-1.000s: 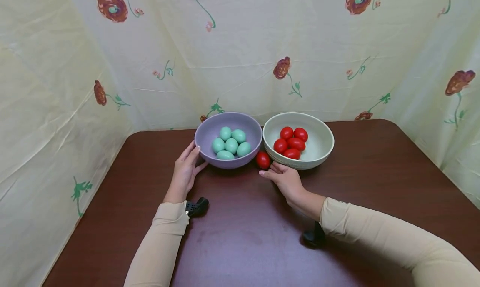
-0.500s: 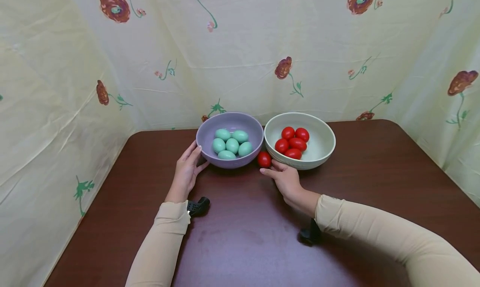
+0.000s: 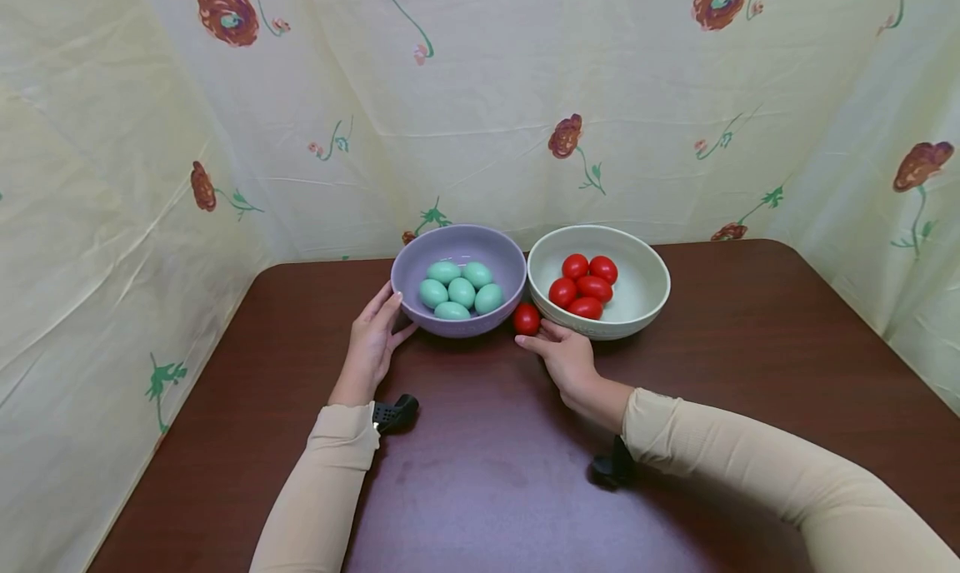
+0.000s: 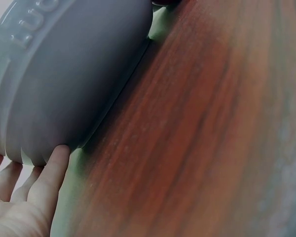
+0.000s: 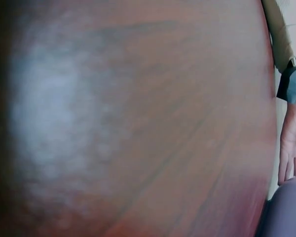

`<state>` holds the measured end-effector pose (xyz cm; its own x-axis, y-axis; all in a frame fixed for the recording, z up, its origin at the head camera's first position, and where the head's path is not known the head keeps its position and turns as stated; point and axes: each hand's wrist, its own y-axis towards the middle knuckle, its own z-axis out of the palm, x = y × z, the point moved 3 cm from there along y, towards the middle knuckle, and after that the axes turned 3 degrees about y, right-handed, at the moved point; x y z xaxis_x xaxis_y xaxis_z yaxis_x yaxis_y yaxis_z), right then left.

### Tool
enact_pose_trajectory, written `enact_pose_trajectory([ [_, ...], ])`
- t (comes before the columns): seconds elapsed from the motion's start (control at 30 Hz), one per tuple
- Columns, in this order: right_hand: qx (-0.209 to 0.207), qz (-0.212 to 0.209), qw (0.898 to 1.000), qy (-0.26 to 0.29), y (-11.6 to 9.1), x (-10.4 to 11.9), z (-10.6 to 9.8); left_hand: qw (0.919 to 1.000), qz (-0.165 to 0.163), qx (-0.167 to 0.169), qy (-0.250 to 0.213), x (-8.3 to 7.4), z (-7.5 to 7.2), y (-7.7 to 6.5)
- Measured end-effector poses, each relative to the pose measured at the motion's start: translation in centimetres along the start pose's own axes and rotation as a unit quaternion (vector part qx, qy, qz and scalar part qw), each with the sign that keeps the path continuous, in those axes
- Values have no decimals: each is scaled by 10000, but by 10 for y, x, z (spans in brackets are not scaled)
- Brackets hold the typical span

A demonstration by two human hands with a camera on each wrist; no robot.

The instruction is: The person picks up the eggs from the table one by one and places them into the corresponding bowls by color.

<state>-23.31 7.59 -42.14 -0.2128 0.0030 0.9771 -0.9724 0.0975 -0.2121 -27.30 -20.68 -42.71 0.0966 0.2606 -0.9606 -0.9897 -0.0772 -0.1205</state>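
Note:
In the head view a purple bowl (image 3: 397,286) holds several pale green eggs (image 3: 461,292). My left hand (image 3: 367,344) rests straight fingers against its left side; the left wrist view shows the fingertips (image 4: 61,150) touching the outer wall. Beside it a pale grey-green bowl (image 3: 641,286) holds several red eggs (image 3: 594,289). One more red egg (image 3: 527,319) sits on the table in front of where the bowls meet. My right hand (image 3: 566,363) pinches at this egg, thumb at its lower left and fingers at its right. The right wrist view does not show the right hand.
The dark brown wooden table (image 3: 480,473) ends in front of a floral cloth (image 3: 480,123) hung at the back and sides. A black wrist device (image 3: 396,413) sits on the left wrist, and another (image 3: 611,469) hangs under the right.
My right hand and forearm have shifted slightly left, bringing the thumb closer to the loose red egg. Some green eggs have rolled a little in the purple bowl. The left hand stays put.

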Motion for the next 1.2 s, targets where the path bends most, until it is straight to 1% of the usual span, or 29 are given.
enact_pose_trajectory([
  [0.23, -191, 44, 9998, -27, 2, 0, 1, 10000, -18, 3, -29, 0, 0, 0],
  [0.5, -248, 149, 9996, -42, -1, -1, 2, 10000, -11, -11, -89, 0, 0, 0],
  [0.67, -337, 106, 9994, 2, -3, -2, 3, 10000, -10, 6, -40, 0, 0, 0],
  [0.9, -208, -31, 9994, 277, -3, -1, 5, 10000, -10, -6, -52, -1, 1, 0],
  [1.13, -111, 243, 9981, 548, -5, -1, 7, 10000, -23, 9, -53, 0, 0, 1],
  [1.2, -101, 274, 9981, 548, -6, 0, 7, 10000, -20, 19, -52, 0, 0, 1],
])
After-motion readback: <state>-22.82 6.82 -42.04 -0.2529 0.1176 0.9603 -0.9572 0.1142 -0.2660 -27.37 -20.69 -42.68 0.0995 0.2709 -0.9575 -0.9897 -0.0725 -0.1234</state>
